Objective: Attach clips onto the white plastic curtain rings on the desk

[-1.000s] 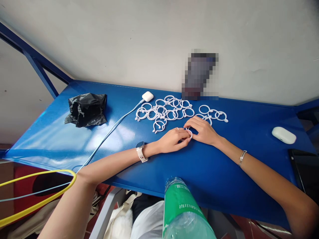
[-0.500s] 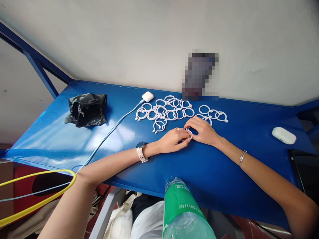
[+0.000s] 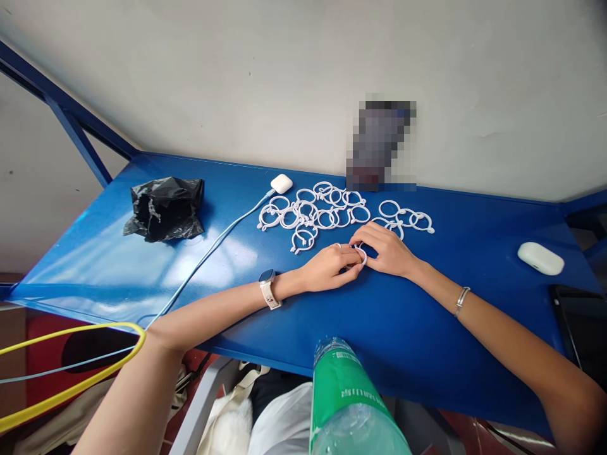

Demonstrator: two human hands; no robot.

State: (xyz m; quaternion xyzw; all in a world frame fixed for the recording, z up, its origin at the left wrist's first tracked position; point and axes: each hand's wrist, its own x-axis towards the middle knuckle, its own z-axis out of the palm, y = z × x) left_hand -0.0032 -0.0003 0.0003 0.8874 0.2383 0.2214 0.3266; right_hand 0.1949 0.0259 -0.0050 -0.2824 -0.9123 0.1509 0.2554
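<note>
Between my two hands is a white plastic ring (image 3: pixel 364 257), partly hidden by the fingers. My left hand (image 3: pixel 329 266) is closed on it from the left, with a watch (image 3: pixel 268 287) on that wrist. From the right, my right hand (image 3: pixel 386 249) pinches at the same ring, fingertips meeting those of the left hand. A silver bracelet (image 3: pixel 461 301) circles the right wrist. Just beyond the hands lies a pile of white rings with small eyelets (image 3: pixel 327 218). A smaller group of the same rings (image 3: pixel 403 218) lies to its right, partly behind my right hand.
A crumpled black plastic bag (image 3: pixel 165 210) lies at the left of the blue table (image 3: pixel 246 322). A pale blue cable (image 3: pixel 208 253) runs to a white charging case (image 3: pixel 281 184). A green-labelled bottle (image 3: pixel 348 385) stands in front, a white case (image 3: pixel 540 258) at right. A blurred patch covers something at the wall.
</note>
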